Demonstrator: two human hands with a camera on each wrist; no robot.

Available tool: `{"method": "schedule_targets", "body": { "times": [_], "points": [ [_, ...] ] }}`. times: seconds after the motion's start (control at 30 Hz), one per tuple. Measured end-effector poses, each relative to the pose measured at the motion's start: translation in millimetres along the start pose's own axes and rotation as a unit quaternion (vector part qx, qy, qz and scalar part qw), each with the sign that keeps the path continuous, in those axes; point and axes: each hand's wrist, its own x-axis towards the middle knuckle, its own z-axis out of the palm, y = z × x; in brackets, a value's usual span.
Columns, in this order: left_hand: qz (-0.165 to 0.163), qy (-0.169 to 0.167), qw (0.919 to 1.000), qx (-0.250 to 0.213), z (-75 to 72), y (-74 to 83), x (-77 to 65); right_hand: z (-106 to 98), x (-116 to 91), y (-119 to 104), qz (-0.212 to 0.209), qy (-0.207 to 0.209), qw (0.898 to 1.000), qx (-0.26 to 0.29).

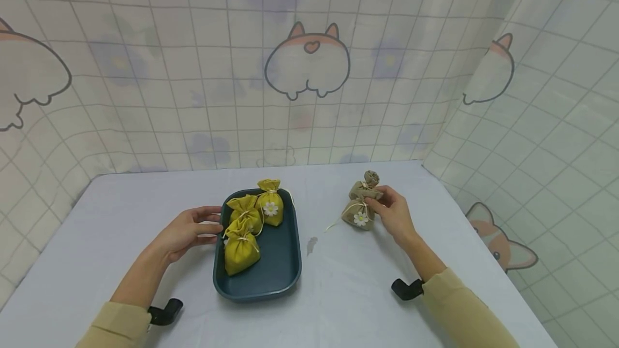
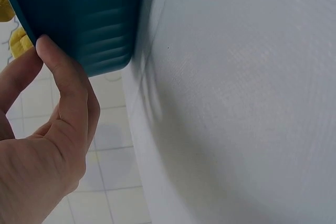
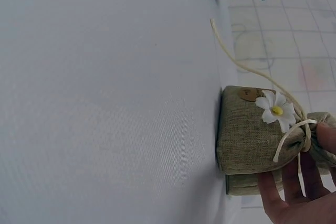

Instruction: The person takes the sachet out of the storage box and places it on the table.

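Note:
My right hand (image 1: pixel 394 216) pinches the gathered neck of a grey-brown drawstring pouch (image 3: pixel 247 129) with a white daisy on its front. A second grey-brown pouch (image 1: pixel 358 190) stands close behind it, partly hidden. At the left, the fingertips of my left hand (image 1: pixel 186 232) touch the rim of a dark teal tray (image 1: pixel 275 270), their fingers loosely bent. Inside the tray, along its left side and back, sit yellow drawstring pouches: one in front (image 1: pixel 242 255), one in the middle (image 1: pixel 245 214) and one at the back right (image 1: pixel 272 211) with a daisy.
A white cloth covers the table (image 1: pixel 338 299), with a small grey mark (image 1: pixel 311 245) between tray and grey-brown pouches. A gridded curtain (image 1: pixel 203 106) with cartoon animals hangs behind and at the sides. Black wrist mounts (image 1: pixel 166 312) sit at both sleeves.

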Motion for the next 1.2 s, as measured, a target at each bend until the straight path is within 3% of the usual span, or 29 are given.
{"method": "schedule_targets", "body": {
  "times": [0.2,0.37,0.7,0.97,1.2],
  "points": [
    [0.000,0.001,1.0000,0.001,0.5,0.5,-0.8,-3,-1,-2,-0.019,0.000,0.999,-0.028],
    [0.000,0.002,1.0000,0.003,0.9,0.4,-0.6,-7,0,-9,-0.049,-0.003,0.999,-0.019],
    [0.003,0.000,1.0000,0.004,0.5,0.9,-0.7,-3,-10,-59,-0.110,0.006,0.994,-0.008],
    [0.002,-0.001,1.0000,0.000,-0.3,1.1,-1.0,9,10,-50,-0.145,0.007,0.989,-0.032],
    [0.004,-0.005,1.0000,-0.006,1.5,1.0,-2.3,27,16,-55,-0.137,-0.031,0.990,-0.032]
  ]
}}
